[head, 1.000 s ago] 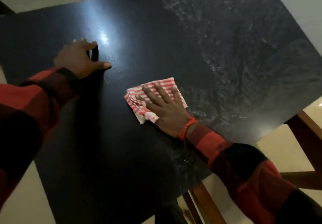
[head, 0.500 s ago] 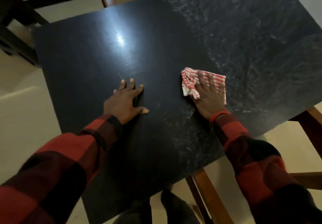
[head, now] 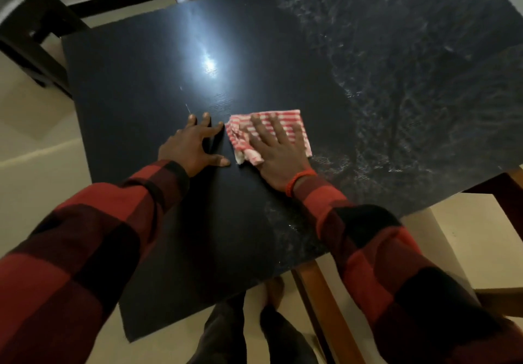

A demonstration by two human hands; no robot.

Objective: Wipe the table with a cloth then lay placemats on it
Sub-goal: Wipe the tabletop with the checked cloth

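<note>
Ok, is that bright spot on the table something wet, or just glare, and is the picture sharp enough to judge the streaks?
Head view: the bright patch on the table looks like glare from a lamp overhead, though a wet film cannot be ruled out; whitish streaks show clearly on the right; wide-angle bending at the edges; cloth and both hands, left hand, right hand, are sharp.

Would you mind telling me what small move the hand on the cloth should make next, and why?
Probably slide the cloth to the right under the flat right hand: the table looks clean here, but pale smears cover its right side.
</note>
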